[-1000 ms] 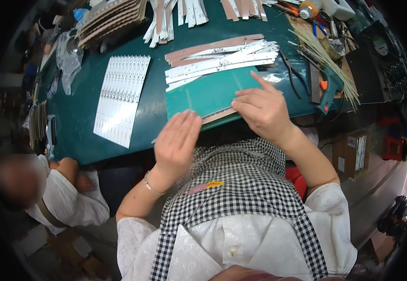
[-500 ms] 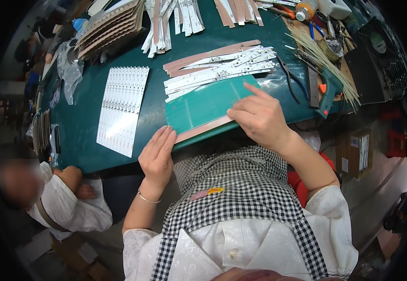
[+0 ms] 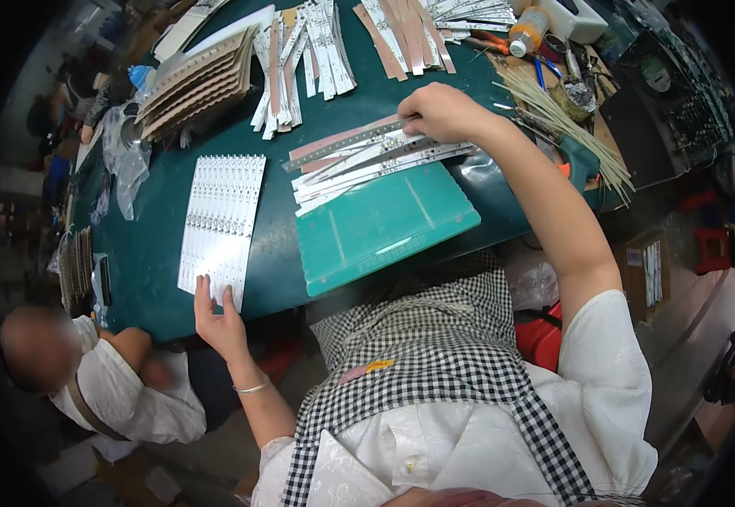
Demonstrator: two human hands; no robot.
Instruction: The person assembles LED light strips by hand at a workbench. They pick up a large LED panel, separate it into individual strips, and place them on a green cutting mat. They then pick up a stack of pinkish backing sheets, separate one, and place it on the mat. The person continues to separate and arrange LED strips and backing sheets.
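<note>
My right hand (image 3: 443,112) reaches to the far side of the pile, its fingers closed on the right end of a narrow circuit board strip (image 3: 346,145). That strip lies slantwise over other white and brown strips (image 3: 342,184). In front of the pile lies a flat green block (image 3: 388,224), with pale lines across its top. To the left, my left hand (image 3: 222,325) is at the near edge of a white circuit board panel (image 3: 221,215). Its fingers are apart and overlap that edge; whether they press on it I cannot tell.
More strips lie in bundles (image 3: 321,46) at the back, beside a stack of brown boards (image 3: 202,84). To the right are a green glue gun (image 3: 580,159), thin pale sticks (image 3: 566,118), an orange bottle (image 3: 528,32) and tools. A person (image 3: 131,380) sits at the left.
My right hand has moved from the green block's front edge to the far strips. My left hand has gone left to the white panel. The brown strip has left the block's front edge.
</note>
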